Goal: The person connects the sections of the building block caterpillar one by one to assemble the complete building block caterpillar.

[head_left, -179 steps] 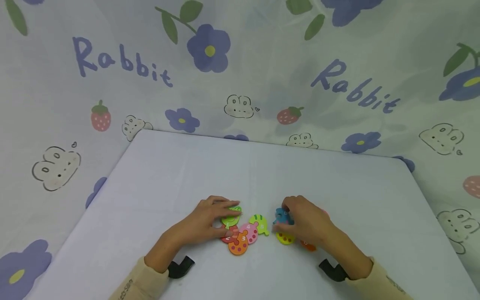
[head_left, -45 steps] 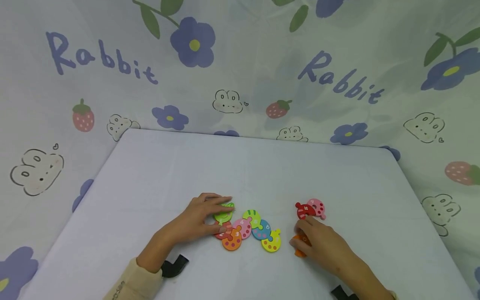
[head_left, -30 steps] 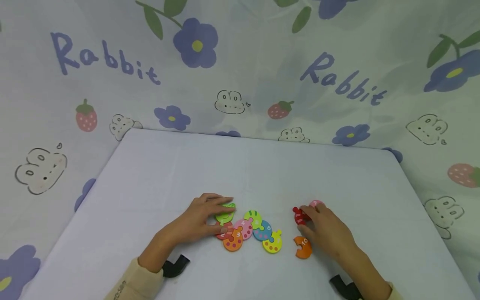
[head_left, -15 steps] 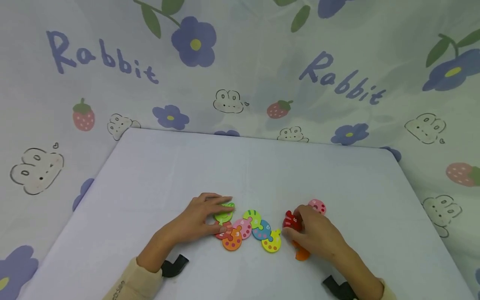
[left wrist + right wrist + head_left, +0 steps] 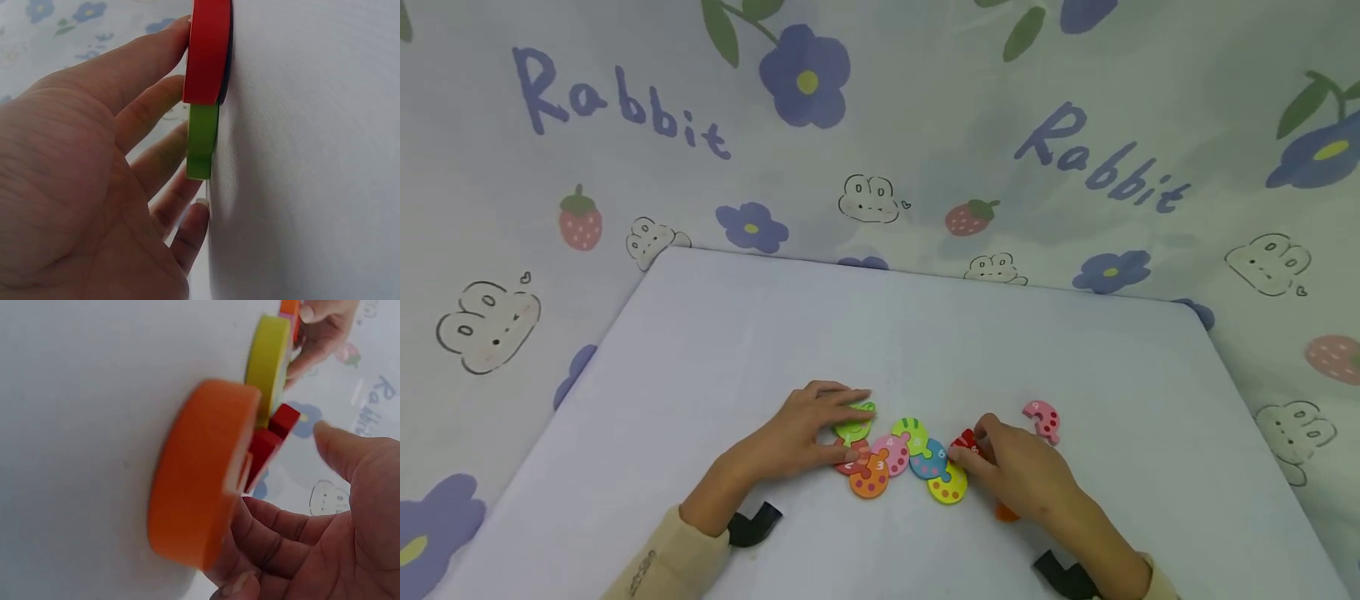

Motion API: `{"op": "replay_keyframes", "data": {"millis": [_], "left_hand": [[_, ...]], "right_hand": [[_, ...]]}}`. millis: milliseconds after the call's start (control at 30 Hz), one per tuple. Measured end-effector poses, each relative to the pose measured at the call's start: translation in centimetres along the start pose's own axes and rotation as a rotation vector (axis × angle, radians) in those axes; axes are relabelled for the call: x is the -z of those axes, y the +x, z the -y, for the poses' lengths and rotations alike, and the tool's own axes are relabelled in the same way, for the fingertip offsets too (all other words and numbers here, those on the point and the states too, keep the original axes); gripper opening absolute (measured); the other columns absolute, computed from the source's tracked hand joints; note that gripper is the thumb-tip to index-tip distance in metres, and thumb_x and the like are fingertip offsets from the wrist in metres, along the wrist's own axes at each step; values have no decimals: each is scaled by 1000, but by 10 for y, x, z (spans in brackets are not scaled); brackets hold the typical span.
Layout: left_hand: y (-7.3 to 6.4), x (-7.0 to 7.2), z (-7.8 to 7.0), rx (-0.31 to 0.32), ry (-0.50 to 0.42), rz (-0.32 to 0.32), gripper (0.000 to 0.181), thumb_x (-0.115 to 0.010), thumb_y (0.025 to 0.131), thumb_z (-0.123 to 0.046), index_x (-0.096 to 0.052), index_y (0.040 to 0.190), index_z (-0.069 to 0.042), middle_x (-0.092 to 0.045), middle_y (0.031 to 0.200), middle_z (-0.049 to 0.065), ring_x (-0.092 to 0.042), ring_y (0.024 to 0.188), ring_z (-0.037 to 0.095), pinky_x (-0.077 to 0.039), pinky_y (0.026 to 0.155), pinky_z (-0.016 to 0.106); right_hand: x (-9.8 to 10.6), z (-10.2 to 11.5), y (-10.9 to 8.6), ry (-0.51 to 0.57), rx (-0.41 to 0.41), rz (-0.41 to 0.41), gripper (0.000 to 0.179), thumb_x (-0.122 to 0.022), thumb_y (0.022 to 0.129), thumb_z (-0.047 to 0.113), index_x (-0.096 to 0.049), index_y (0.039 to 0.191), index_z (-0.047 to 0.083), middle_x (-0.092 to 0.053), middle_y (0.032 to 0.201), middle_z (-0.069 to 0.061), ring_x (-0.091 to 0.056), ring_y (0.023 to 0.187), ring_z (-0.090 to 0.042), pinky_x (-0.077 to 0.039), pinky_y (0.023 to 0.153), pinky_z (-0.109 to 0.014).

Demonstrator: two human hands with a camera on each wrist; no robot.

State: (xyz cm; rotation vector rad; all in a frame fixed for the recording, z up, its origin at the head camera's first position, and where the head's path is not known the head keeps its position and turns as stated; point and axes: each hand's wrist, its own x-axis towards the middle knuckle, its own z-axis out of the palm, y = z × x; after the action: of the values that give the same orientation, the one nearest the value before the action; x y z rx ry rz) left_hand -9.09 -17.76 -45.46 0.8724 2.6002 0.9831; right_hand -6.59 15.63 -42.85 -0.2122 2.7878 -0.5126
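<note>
Left hand: the left hand (image 5: 807,432) has its fingers loosely extended over the green face piece (image 5: 853,428), its thumb touching the red number 2 piece (image 5: 848,457); it is spread rather than clenched.
Right hand: the right hand (image 5: 1024,465) is partly closed, thumb and index finger curled on either side of the striped red piece (image 5: 965,442), which it pinches.
Striped red piece: at the far side of the yellow dotted piece (image 5: 948,487) and to the right of the blue number 6 piece (image 5: 927,461); whether it is locked in, I cannot tell.
Joined row: from left to right, the green face piece, the red number 2 piece, the orange number 3 piece (image 5: 868,483), the pink number 4 piece (image 5: 892,455), the striped green piece (image 5: 910,428), the blue number 6 piece and the yellow dotted piece interlock in a zigzag.
Pink number 9 piece: the pink number 9 piece (image 5: 1051,417) lies apart, beyond the right hand, its notch facing left.
Plain orange edge: an orange piece (image 5: 197,472) lies on the near side of the right hand, mostly hidden from the head view and blurred in the right wrist view.
Surface: all lie on a white table (image 5: 775,333).
Backdrop: patterned fabric (image 5: 910,108) reads "Rabbit" twice, among purple flowers, strawberries and rabbit faces.
Sleeves: a beige sleeve (image 5: 673,554) covers the left forearm.
</note>
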Motion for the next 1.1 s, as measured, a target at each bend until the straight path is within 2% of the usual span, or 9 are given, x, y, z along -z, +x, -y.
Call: {"op": "replay_keyframes", "data": {"millis": [167,367,433,500,600,700,800,1000,1100], "left_hand": [[1,1,2,5,12,2,53,-81,93,-28,-67,143,-26,-47,160,-8,-34,147,25,-28,112,61],[1,-1,3,11,-5,8,53,-81,93,-28,-67,144,-26,-46,161,-8,-34,147,26,-27,112,62],[1,-1,3,14,-11,10,53,-81,93,-29,-66,144,-26,-46,161,-8,-33,147,26,-27,113,62],[1,-1,2,18,-15,10,53,-81,93,-30,-66,144,-27,-46,161,-8,-33,147,26,-27,113,62],[1,-1,1,21,-14,11,54,-81,92,-29,-67,144,-27,-46,161,-8,-33,148,26,-27,113,62],[2,-1,0,20,-9,11,54,-81,92,-28,-66,144,-27,-46,161,-8,-33,148,26,-27,113,62],[2,0,0,12,-6,9,53,-81,92,-27,-67,144,-26,-46,161,-8,-33,147,26,-27,113,62],[3,1,0,-5,-10,4,52,-81,93,-26,-67,143,-25,-46,161,-6,-33,148,26,-26,112,62],[3,0,0,-4,-11,4,52,-81,93,-26,-67,143,-25,-46,161,-6,-33,148,26,-26,112,62]], "right_hand": [[4,-5,6,37,55,41,43,-74,96,45,-65,128,17,-53,68,7,-51,58,-12,-43,53,-30],[5,-8,13,97,68,91,37,-76,95,45,-65,118,18,-56,70,7,-52,59,-12,-45,53,-28],[7,-11,13,90,95,95,42,-76,95,45,-66,126,19,-59,81,8,-54,66,-10,-48,57,-27],[9,-15,11,59,152,95,49,-77,94,46,-66,136,21,-62,99,6,-56,74,-9,-52,63,-27],[13,-22,6,-11,303,94,55,-78,94,42,-63,145,28,-59,134,1,-62,102,-14,-59,82,-35],[16,-26,1,-72,438,108,56,-80,94,33,-62,147,30,-52,151,2,-58,122,-19,-57,93,-42],[18,-26,-3,-107,482,119,57,-80,92,24,-62,146,28,-56,147,5,-56,124,-19,-57,93,-42],[16,-23,-2,-142,387,75,57,-86,88,34,-67,141,27,-63,129,3,-63,112,-19,-59,88,-41],[15,-21,-2,-153,377,63,57,-87,86,37,-69,138,26,-64,124,3,-64,106,-17,-60,84,-37]]}}
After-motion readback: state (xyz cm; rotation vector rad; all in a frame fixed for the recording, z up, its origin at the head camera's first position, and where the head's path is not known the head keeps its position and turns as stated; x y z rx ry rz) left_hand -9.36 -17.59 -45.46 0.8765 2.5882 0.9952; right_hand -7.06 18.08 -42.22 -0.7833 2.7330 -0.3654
